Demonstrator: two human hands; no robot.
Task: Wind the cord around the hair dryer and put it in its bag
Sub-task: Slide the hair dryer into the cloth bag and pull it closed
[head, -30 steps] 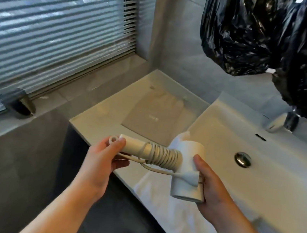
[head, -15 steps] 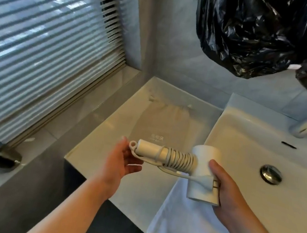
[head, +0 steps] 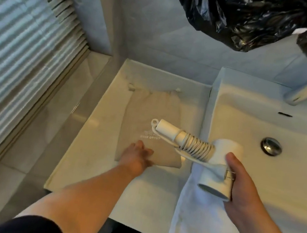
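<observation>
Fingers (head: pixel 232 161) of the right hand (head: pixel 244 187) wrap the hair dryer (head: pixel 222 147) (cord (head: pixel 198 146) wound); left hand (head: pixel 138 157), outstretched, lays loose fingers on the bag (head: pixel 144 115).

The bag (head: pixel 148 115) lies flat on the counter (head: pixel 90 166), left of the sink (head: pixel 283 181). A towel (head: pixel 192 223) hangs over the front edge between them. The dryer (head: pixel 223 153) is above the towel and reaches left over the bag. The blinds (head: pixel 19 44) are at the far left.

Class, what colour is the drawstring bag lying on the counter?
Beige, with pale lettering; the bag shows best in the head view.
</observation>
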